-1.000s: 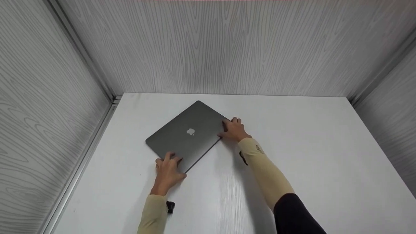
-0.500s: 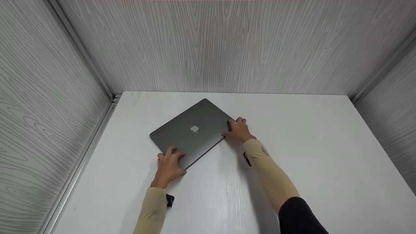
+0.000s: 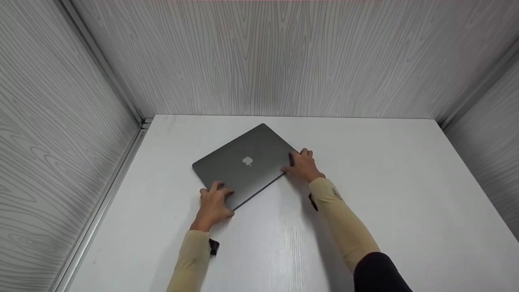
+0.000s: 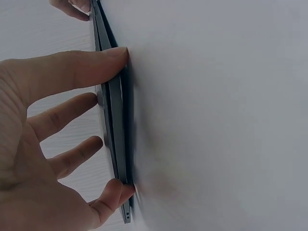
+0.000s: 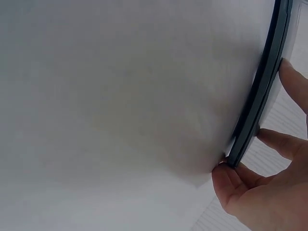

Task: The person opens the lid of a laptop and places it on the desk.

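A closed dark grey laptop [image 3: 239,152] with a pale apple logo lies slantwise on the white table [image 3: 385,194], its lid facing up. My left hand [image 3: 213,207] grips the near left corner. In the left wrist view, the thumb of that left hand [image 4: 48,134] presses the long front edge of the laptop [image 4: 115,110], two fingertips touch the lid, and another finger curls at the side edge. At the right corner my right hand [image 3: 304,166] holds the laptop. The right wrist view shows fingers of the right hand [image 5: 269,192] around the corner of the laptop [image 5: 257,91].
Grey wood-grain panels stand around the table: a back wall [image 3: 267,56], a left wall [image 3: 52,134] and a right wall [image 3: 486,121]. A metal rail [image 3: 109,190] runs along the left side. White tabletop extends to the right of the laptop.
Both hands have shifted the laptop to the right and slightly away from me, and it has turned a little clockwise. Their hold on its corners looks the same.
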A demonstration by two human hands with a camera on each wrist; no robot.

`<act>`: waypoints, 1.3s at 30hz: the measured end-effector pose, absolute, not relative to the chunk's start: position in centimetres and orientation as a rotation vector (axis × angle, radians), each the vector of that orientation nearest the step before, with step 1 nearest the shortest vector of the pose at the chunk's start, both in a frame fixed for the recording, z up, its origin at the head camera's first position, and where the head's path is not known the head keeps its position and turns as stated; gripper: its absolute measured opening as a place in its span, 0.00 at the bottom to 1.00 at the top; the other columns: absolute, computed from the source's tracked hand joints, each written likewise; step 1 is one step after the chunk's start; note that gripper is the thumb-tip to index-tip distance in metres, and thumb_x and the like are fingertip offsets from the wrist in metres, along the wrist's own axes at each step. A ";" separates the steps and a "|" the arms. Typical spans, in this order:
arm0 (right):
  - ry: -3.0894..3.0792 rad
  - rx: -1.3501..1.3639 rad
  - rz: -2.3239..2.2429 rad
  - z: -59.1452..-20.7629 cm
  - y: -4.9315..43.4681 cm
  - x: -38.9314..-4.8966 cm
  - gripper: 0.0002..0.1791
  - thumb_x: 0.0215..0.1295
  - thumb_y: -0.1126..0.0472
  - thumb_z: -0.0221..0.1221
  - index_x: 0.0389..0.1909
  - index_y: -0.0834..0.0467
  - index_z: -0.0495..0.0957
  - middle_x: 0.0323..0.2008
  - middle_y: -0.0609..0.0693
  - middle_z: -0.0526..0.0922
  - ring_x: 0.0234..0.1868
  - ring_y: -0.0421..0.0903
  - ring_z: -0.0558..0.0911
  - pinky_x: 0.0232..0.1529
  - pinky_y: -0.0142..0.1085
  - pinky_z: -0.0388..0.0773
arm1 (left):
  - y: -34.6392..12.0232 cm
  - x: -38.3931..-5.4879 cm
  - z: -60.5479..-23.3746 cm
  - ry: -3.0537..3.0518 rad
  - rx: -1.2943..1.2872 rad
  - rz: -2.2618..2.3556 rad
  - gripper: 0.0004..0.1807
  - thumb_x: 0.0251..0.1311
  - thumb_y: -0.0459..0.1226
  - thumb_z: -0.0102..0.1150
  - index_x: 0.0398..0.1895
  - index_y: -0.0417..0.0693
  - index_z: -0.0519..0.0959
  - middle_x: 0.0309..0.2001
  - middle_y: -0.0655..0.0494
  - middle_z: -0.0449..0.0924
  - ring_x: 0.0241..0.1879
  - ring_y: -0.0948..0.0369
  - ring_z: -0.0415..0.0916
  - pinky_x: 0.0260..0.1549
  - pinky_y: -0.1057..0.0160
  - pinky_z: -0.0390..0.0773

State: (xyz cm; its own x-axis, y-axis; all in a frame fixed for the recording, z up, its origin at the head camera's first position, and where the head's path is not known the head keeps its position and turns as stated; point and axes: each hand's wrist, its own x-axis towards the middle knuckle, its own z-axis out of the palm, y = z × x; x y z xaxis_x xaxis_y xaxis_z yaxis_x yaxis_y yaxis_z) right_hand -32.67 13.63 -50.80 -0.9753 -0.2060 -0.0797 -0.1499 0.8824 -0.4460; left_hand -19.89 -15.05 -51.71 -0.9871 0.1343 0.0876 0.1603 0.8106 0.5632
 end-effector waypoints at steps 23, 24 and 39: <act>2.910 -0.212 -0.699 -51.0 16.2 -31.5 0.41 0.68 0.50 0.67 0.72 0.68 0.64 0.62 0.75 0.64 0.65 0.68 0.62 0.63 0.57 0.67 | -14.3 -21.0 -51.8 -3.011 -0.283 -0.889 0.32 0.43 0.28 0.77 0.57 0.39 0.82 0.67 0.33 0.64 0.57 0.30 0.63 0.54 0.37 0.68; 2.906 -0.215 -0.699 -51.0 16.2 -31.6 0.41 0.68 0.50 0.66 0.73 0.68 0.64 0.62 0.75 0.64 0.65 0.68 0.62 0.63 0.57 0.67 | -14.2 -20.8 -51.7 -3.021 -0.246 -0.872 0.32 0.44 0.29 0.78 0.58 0.38 0.81 0.67 0.30 0.63 0.58 0.28 0.63 0.55 0.36 0.68; 2.838 -0.306 -0.711 -50.5 16.0 -32.7 0.41 0.68 0.53 0.66 0.73 0.70 0.62 0.67 0.74 0.63 0.69 0.68 0.60 0.67 0.57 0.64 | -12.5 -18.7 -52.4 -2.937 0.163 -0.880 0.35 0.50 0.34 0.77 0.63 0.35 0.75 0.67 0.25 0.66 0.70 0.26 0.52 0.59 0.19 0.34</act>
